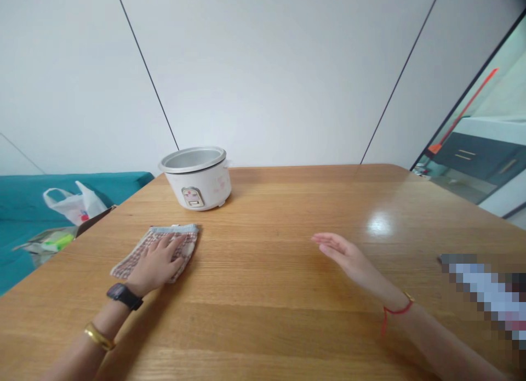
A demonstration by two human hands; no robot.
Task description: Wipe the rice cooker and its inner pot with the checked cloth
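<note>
My left hand point(158, 263) lies flat with its fingers spread on a folded checked cloth point(133, 256), which rests on the wooden table point(263, 315). Part of the cloth is hidden beneath the palm. Over the right half of the table, my right hand point(339, 250) is held with its fingers stretched out and nothing in it. Behind the cloth stands a white rice cooker point(205, 189) without a lid, its grey rim facing up. Neither hand touches the cooker.
A pixelated flat object point(485, 288) lies at the table's right edge. Beyond the left edge are a teal sofa point(123, 183) and a white plastic bag point(72, 205). A pale wall point(267, 74) closes off the back. An orange-handled broom point(468, 109) leans at the far right.
</note>
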